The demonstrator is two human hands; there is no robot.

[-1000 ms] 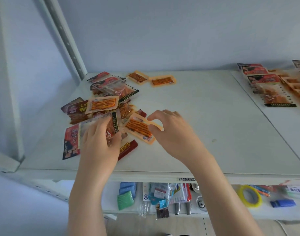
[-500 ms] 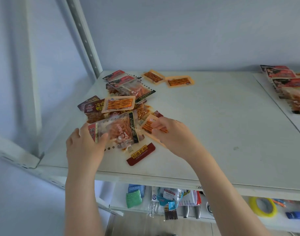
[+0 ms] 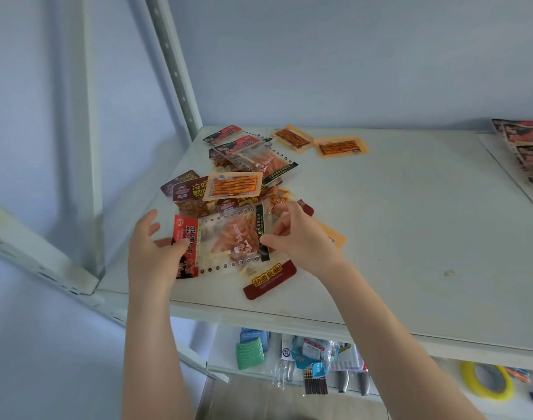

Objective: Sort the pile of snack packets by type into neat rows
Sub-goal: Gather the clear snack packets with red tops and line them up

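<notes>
White shelf board (image 3: 410, 237) stands before a pale blue wall (image 3: 350, 56), and the pile of snack packets (image 3: 198, 204) lies on its left part, near the metal post (image 3: 174, 71). Both hands are on one clear packet (image 3: 228, 237) at the near side of the pile. The left hand (image 3: 153, 259) pinches its red end between thumb and fingers. The right hand (image 3: 301, 237) pinches its black end in the same way. Whether the packet is lifted or rests on the pile, I cannot tell.

The step in hand seems to be taking this packet out for its row. To do it well, I think it should go straight up first, because a dark red packet (image 3: 269, 280) and an orange packet (image 3: 334, 236) lie partly under it and could be dragged along. A similar clear packet (image 3: 259, 162) lies at the far side of the pile, so these two probably belong to one row. Other packets (image 3: 525, 147) lie in some order at the right edge, well apart from the pile. Wherever the row is made, the packet should be laid flat, with the red end turned the same way as its neighbours.
</notes>
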